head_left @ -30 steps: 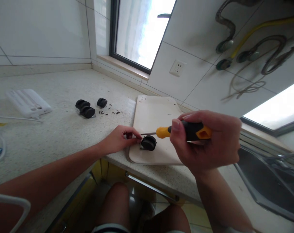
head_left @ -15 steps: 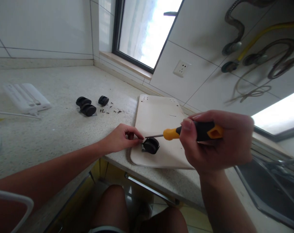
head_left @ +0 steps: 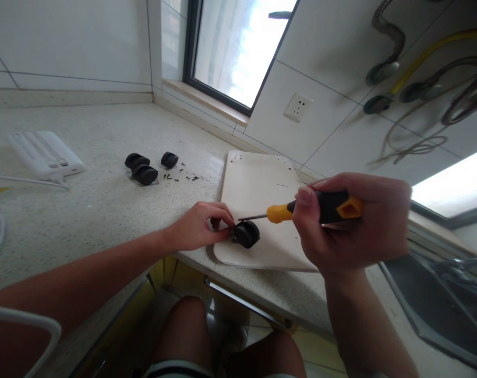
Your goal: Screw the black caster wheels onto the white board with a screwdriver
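Observation:
My right hand (head_left: 352, 226) is wrapped round the yellow and black handle of a screwdriver (head_left: 280, 212). Its thin shaft points left, with the tip just above a black caster wheel (head_left: 247, 234). That caster sits near the front left corner of a white board (head_left: 258, 178) with small holes in its corners. At the caster's left edge, the thumb and index finger of my left hand (head_left: 201, 227) are closed on its mounting side. Whether a screw is between those fingertips is too small to tell.
More black casters (head_left: 145, 174) lie on the speckled counter (head_left: 104, 220), with several small screws (head_left: 193, 178) beside them. A white power bank (head_left: 45, 155) with a cable is at left. A sink (head_left: 439, 310) is at right, and hoses (head_left: 420, 89) hang on the tiled wall.
The view has shifted slightly. The screwdriver tip stays close to the caster, and my left fingers remain at its left edge with a small shift in their pose.

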Demonstrator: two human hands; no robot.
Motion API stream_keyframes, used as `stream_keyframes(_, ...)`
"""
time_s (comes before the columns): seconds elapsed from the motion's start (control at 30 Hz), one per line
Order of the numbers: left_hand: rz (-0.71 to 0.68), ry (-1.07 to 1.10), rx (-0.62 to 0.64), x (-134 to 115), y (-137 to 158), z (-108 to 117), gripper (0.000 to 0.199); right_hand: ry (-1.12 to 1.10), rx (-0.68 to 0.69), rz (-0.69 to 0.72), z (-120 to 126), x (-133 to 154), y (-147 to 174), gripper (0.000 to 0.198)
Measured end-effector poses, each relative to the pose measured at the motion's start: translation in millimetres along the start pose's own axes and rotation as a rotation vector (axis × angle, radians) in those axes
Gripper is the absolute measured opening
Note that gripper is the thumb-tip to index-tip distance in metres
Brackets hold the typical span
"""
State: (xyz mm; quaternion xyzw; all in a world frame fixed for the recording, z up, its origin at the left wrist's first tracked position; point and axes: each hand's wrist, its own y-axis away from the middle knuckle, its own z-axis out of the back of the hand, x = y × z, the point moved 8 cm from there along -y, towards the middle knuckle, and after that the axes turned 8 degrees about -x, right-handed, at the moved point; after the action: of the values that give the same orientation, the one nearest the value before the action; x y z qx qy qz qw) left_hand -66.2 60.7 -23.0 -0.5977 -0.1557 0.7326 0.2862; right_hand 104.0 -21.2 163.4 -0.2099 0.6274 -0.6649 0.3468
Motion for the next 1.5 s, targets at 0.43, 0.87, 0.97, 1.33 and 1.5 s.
stream_keyframes(0.43,-0.079,-0.107,-0.018,-10.2,3.6,-2.5,0.006,0.033,0.153,0.009,-14.8,-8.5,13.8,0.026)
stream_keyframes(0.87,-0.051,-0.195,-0.009,-13.5,3.8,-4.2,0.006,-0.028,0.218,0.006,-20.4,-1.8,13.5,0.026)
stream_keyframes(0.97,-0.077,-0.23,-0.003,-15.4,3.7,-4.7,0.006,-0.041,0.244,-0.009,-22.4,-2.1,14.0,0.028)
stream_keyframes(1.33,-0.013,-0.2,-0.011,-7.9,4.4,-3.6,0.012,-0.105,0.249,-0.042,-24.6,-3.1,11.8,0.03)
stream_keyframes(1.5,-0.002,-0.192,-0.006,-5.8,4.8,-3.6,0.012,-0.079,0.247,-0.072,-23.8,-5.5,12.7,0.029)
